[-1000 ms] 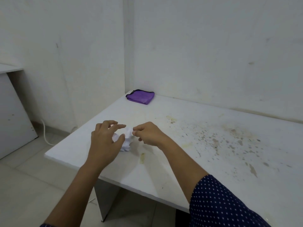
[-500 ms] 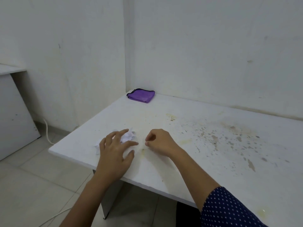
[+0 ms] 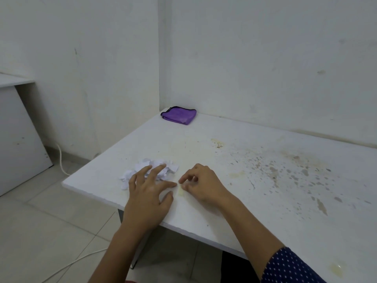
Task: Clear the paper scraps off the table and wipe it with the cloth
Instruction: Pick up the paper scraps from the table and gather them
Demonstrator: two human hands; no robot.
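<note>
White table (image 3: 234, 160), stained. Paper scraps (image 3: 155, 167): heaped near its left corner. Cloth (image 3: 179, 116): far corner. Left hand (image 3: 149, 190) splayed, right hand (image 3: 202, 184) curled, both empty. Advice: rake scraps together before lifting.

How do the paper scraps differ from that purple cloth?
The paper scraps are white, torn and crumpled in a loose pile; the cloth is purple, neatly folded. The scraps lie near the front edge by the left hand; the cloth sits untouched in the far corner. Both rest on the table.
</note>
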